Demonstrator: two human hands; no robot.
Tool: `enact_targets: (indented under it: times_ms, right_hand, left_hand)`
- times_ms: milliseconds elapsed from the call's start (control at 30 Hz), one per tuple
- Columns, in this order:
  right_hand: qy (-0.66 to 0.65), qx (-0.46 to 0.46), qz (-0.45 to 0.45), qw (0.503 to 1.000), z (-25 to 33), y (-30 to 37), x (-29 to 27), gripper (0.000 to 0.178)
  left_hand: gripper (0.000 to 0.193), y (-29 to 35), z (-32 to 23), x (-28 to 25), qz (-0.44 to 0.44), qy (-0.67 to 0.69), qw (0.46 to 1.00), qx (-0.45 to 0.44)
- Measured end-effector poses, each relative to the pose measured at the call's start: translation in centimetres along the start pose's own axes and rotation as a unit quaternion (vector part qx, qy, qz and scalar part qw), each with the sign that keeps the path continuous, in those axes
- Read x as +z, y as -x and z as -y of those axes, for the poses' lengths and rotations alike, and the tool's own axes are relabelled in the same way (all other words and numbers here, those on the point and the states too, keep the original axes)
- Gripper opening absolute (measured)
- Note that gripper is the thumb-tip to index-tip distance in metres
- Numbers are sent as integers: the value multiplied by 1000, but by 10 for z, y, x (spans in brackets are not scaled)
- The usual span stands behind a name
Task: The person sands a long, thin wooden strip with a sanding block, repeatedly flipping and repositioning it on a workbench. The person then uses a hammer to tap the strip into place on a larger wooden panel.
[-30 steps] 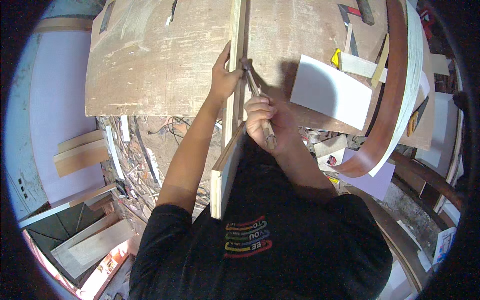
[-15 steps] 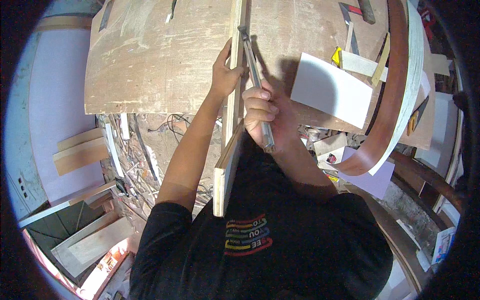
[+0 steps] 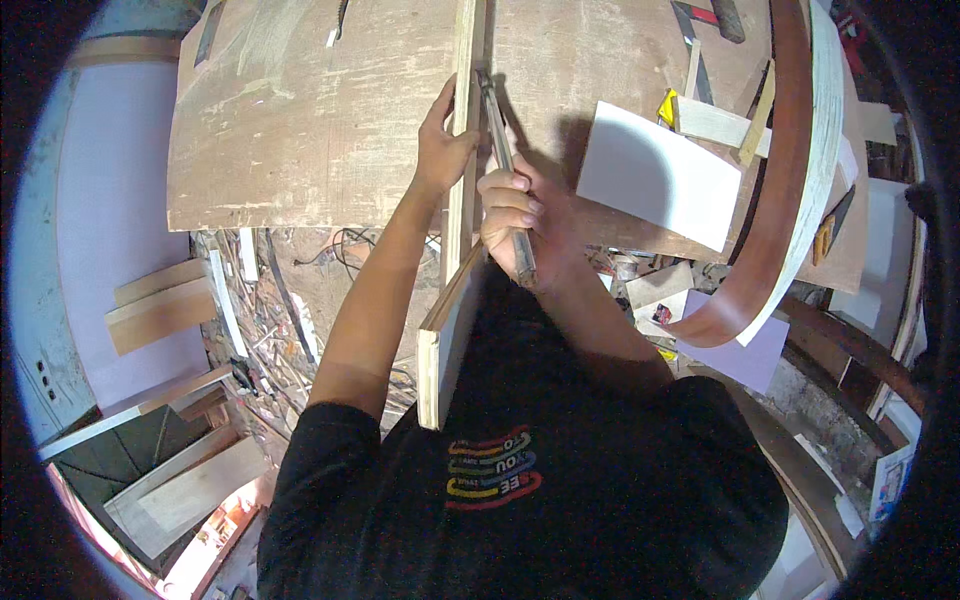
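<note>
A plywood board (image 3: pixel 463 90) stands on edge across the workbench (image 3: pixel 290 140) and runs toward me. Its near end meets a second plywood piece (image 3: pixel 430 380), also on edge and with a pale right face, close to my shirt. My left hand (image 3: pixel 445 155) grips the upright board, thumb on the near face and fingers on its left side. Just right of it, my right hand (image 3: pixel 512 215) is closed around the metal shaft of a hammer (image 3: pixel 500 125). The hammer's dark head is at the far end, beside the board's right face. Whether the head touches the board, I cannot tell.
A white panel (image 3: pixel 660 175) lies on the bench to the right, near a square (image 3: pixel 697 60) and wood strips. A long curved brown strip (image 3: pixel 790 150) sweeps down the right side. Offcuts, cables and scraps litter the floor (image 3: pixel 290 290). Panels lean at left.
The hammer's head has come slightly nearer to me and the board, and its shaft has tilted a little. The left hand keeps its hold. The whole view has shifted slightly.
</note>
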State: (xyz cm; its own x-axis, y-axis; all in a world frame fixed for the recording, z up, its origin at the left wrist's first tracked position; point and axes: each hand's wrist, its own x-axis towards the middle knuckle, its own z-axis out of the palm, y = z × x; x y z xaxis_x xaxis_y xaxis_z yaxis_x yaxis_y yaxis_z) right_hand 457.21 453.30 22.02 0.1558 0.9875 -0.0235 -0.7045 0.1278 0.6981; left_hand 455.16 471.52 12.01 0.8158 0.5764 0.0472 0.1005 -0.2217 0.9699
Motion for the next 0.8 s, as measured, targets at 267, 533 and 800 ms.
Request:
enact_targets:
  times_ms: [267, 533, 800]
  right_hand:
    - [60, -55, -127, 989, -1, 0, -16, 37]
    - [43, -28, -57, 997, 1, 3, -16, 35]
    - [-13, 3, -53, 998, 1, 5, -8, 43]
  left_hand:
    - [88, 1, -1, 2, -14, 26, 999, 13]
    - [86, 1, 2, 1, -1, 9, 1000, -5]
    - [84, -1, 4, 3, -7, 0, 1000, 23]
